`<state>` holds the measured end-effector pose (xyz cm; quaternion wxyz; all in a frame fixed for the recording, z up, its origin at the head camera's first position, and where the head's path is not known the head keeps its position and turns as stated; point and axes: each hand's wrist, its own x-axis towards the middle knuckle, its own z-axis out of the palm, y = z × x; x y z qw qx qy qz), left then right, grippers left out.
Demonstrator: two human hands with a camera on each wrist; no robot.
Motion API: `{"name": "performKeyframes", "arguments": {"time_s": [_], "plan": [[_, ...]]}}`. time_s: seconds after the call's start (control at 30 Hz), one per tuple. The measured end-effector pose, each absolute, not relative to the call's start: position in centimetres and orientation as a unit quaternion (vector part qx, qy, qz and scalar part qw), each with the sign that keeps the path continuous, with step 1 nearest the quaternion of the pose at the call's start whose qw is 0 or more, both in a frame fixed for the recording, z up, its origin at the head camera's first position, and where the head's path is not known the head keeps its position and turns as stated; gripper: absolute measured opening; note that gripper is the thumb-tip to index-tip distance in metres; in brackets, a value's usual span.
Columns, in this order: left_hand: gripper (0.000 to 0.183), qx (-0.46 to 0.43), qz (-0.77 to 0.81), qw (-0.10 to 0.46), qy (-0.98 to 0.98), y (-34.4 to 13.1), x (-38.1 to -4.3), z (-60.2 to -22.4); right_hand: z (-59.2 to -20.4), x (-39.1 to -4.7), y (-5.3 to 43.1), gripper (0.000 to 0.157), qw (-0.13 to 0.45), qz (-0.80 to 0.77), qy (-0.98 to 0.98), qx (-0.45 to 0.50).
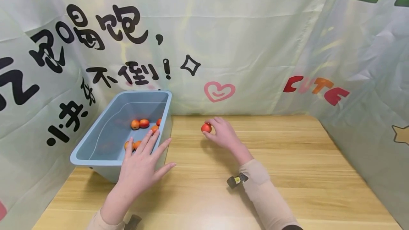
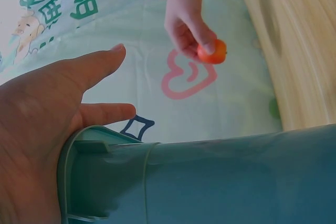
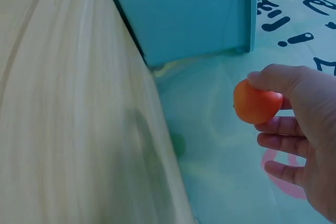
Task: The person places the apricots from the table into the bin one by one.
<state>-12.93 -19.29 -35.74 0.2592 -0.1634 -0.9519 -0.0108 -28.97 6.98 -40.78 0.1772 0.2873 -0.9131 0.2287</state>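
My right hand (image 1: 222, 133) pinches a small red-orange tomato (image 1: 206, 127) between thumb and fingertips, above the back part of the table. In the right wrist view the tomato (image 3: 257, 102) sits under the thumb, with the other fingers loosely bent below it. My left hand (image 1: 140, 166) is spread, its fingers straight, over the near right corner of a blue plastic bin (image 1: 96, 162). The left wrist view shows this hand against the bin's rim (image 2: 65, 171). Several similar tomatoes (image 1: 144, 123) lie on the bin's floor, some partly hidden by the left fingers and the bin's wall.
The bin stands on the left of a light wooden table (image 1: 287, 173). Behind the table and along its sides hangs a pale printed cloth (image 1: 255, 45) with dark lettering and a pink heart. A small dark device (image 1: 237, 180) is strapped at the right wrist.
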Motion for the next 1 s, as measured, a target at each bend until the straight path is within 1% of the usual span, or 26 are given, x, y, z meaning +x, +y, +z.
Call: {"name": "performKeyframes", "arguments": {"time_s": [0.23,0.5,1.0], "plan": [[0.072,-0.166,-0.011,0.266,-0.949,-19.3,-13.0,-35.8,-40.0,-29.0,5.5,0.036,0.199,0.246,-0.899,0.302],[0.073,-0.171,-0.006,0.276,-0.946,-19.4,-13.0,-35.8,-39.2,-29.0,3.8,0.034,0.225,0.267,-0.883,0.315],[0.073,-0.174,-0.003,0.279,-0.944,-19.4,-13.1,-35.8,-36.9,-29.3,0.8,0.036,0.277,0.286,-0.845,0.356]]}}
